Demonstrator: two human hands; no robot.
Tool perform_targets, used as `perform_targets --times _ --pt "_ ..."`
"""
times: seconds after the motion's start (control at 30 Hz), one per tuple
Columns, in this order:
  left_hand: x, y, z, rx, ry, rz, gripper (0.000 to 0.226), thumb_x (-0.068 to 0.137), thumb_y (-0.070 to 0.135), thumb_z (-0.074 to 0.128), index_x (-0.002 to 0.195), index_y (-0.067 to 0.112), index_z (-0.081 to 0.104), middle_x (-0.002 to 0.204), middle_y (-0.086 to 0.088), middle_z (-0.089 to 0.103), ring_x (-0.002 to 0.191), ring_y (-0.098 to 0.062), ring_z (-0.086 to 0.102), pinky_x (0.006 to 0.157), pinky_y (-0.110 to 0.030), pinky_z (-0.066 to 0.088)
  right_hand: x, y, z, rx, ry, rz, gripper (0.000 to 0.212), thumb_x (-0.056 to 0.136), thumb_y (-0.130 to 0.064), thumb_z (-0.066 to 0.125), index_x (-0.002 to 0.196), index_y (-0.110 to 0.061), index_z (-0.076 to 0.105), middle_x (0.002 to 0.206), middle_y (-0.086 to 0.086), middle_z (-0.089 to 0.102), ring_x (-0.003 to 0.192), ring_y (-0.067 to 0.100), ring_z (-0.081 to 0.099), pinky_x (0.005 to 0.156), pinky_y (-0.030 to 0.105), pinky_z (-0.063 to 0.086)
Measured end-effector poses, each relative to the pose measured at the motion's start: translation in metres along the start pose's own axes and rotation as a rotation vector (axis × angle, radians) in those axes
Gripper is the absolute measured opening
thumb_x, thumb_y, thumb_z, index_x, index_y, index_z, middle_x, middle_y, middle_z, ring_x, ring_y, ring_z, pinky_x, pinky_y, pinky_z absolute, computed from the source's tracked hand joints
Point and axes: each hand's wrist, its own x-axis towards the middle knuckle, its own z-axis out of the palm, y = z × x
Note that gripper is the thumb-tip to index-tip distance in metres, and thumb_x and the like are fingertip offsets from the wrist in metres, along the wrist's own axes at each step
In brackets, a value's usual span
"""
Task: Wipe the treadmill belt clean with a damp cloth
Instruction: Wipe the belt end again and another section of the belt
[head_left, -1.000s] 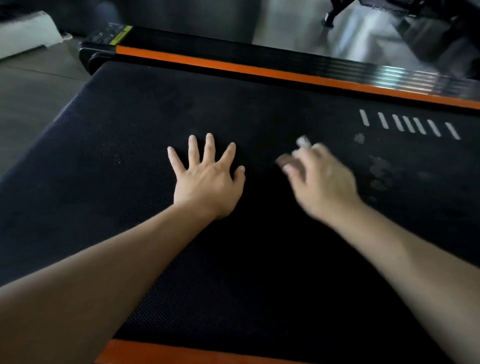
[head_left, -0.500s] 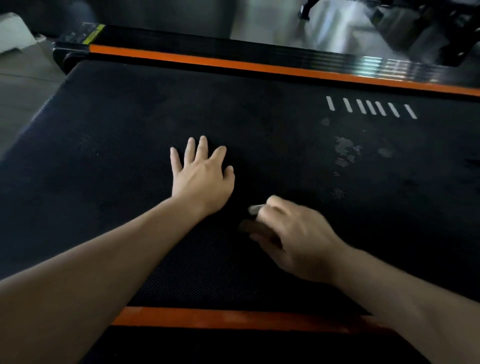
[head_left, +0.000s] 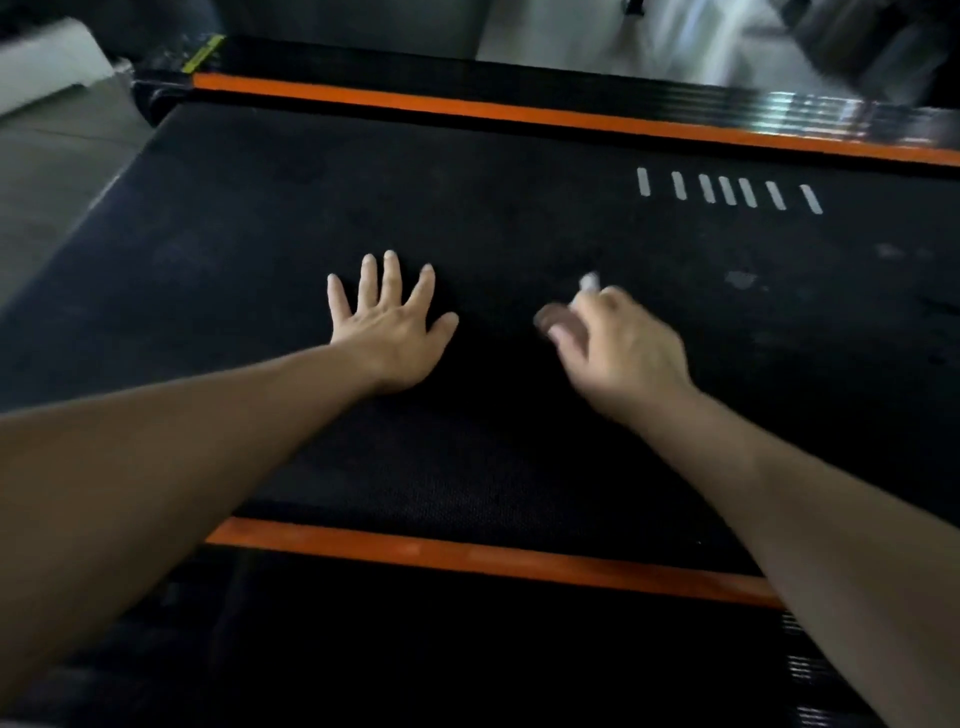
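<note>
My right hand (head_left: 618, 345), clenched on the cloth (head_left: 588, 283), has swept back up the belt (head_left: 260, 234) beside my flat, released left hand (head_left: 389, 332). Pale smudges (head_left: 740, 279) further right look unwiped.

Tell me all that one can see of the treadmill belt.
The treadmill belt is black and finely textured, lying flat between orange side strips. Seven short white bars mark it near the far edge, with pale smudges on its right part. The left hand rests flat on it, fingers spread; the blurred right hand grips a small cloth just over it.
</note>
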Motion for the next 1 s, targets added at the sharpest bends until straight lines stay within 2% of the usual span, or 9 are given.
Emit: perform_targets --times 0.1,0.2,0.27,0.37,0.43,0.67,0.77,0.87,1.0 --pt "-0.002 0.003 -0.005 0.006 -0.027 -0.018 0.073 0.103 0.064 0.015 0.164 0.031 -0.009 0.17 -0.009 -0.023 0.155 -0.029 -0.026 0.122 -0.063 -0.014 0.0 -0.004 0.003 0.028 0.045 0.024 0.029 0.099 -0.048 0.048 0.103 -0.019 0.051 0.108 0.0 0.055 0.086 0.021 0.06 0.062 0.033 0.041" --pt "-0.004 0.007 -0.005 -0.009 -0.015 -0.044 0.072 0.104 0.062 0.018 0.165 0.029 -0.004 0.171 -0.011 -0.02 0.155 -0.032 -0.025 0.121 -0.065 -0.014 -0.031 -0.019 0.002 0.14 -0.006 -0.305 0.034 0.095 -0.052 0.047 0.1 -0.02 0.055 0.101 -0.002 0.056 0.082 0.018 0.061 0.059 0.036 0.051" --pt "-0.003 0.017 -0.003 -0.086 0.038 -0.062 0.068 0.105 0.058 0.023 0.164 0.028 0.007 0.171 -0.016 -0.013 0.156 -0.034 -0.021 0.12 -0.067 -0.015 -0.021 -0.003 0.002 0.151 -0.072 -0.389 0.04 0.092 -0.057 0.043 0.102 -0.021 0.057 0.102 -0.003 0.057 0.088 0.02 0.064 0.063 0.04 0.054" --pt "0.008 0.037 -0.003 -0.201 0.133 0.035 0.059 0.106 0.049 0.03 0.161 0.028 0.02 0.172 -0.015 -0.003 0.158 -0.031 -0.016 0.12 -0.065 -0.016 0.034 0.035 0.007 0.071 0.051 -0.189 0.043 0.093 -0.054 0.049 0.113 -0.018 0.061 0.118 0.001 0.061 0.103 0.028 0.066 0.071 0.039 0.053" --pt "0.022 0.043 -0.001 -0.243 0.184 0.08 0.057 0.106 0.042 0.032 0.161 0.028 0.021 0.173 -0.013 -0.003 0.158 -0.029 -0.015 0.121 -0.063 -0.016 0.06 0.043 0.01 0.037 0.115 -0.044 0.041 0.094 -0.049 0.052 0.117 -0.015 0.059 0.12 0.003 0.06 0.099 0.029 0.064 0.066 0.034 0.045" --pt "0.033 0.051 0.009 -0.187 0.192 0.04 0.06 0.105 0.046 0.027 0.162 0.03 0.015 0.172 -0.016 -0.009 0.157 -0.033 -0.018 0.119 -0.068 -0.014 0.035 0.028 0.005 0.104 -0.072 -0.399 0.038 0.093 -0.05 0.05 0.104 -0.015 0.06 0.097 0.0 0.056 0.08 0.022 0.063 0.054 0.037 0.054" --pt "0.032 0.053 0.013 -0.158 0.208 0.033 0.061 0.106 0.047 0.023 0.162 0.028 0.012 0.172 -0.017 -0.009 0.157 -0.035 -0.017 0.12 -0.069 -0.013 0.099 0.046 0.01 0.035 0.044 -0.184 0.037 0.095 -0.048 0.05 0.113 -0.017 0.056 0.108 0.002 0.057 0.09 0.029 0.064 0.063 0.037 0.051" --pt "0.035 0.054 0.014 -0.136 0.214 0.026 0.061 0.106 0.048 0.022 0.162 0.029 0.01 0.172 -0.016 -0.009 0.157 -0.033 -0.018 0.12 -0.068 -0.013 0.13 0.037 0.022 -0.005 0.13 0.014 0.027 0.099 -0.042 0.053 0.107 -0.016 0.053 0.103 -0.001 0.052 0.083 0.024 0.058 0.059 0.031 0.037" --pt "0.037 0.053 0.016 -0.137 0.235 0.012 0.061 0.105 0.049 0.023 0.162 0.032 0.011 0.172 -0.013 -0.008 0.158 -0.031 -0.016 0.121 -0.065 -0.013 0.079 0.012 0.022 0.166 0.035 -0.31 0.031 0.093 -0.045 0.056 0.107 -0.017 0.057 0.105 -0.001 0.057 0.089 0.024 0.064 0.063 0.037 0.051"
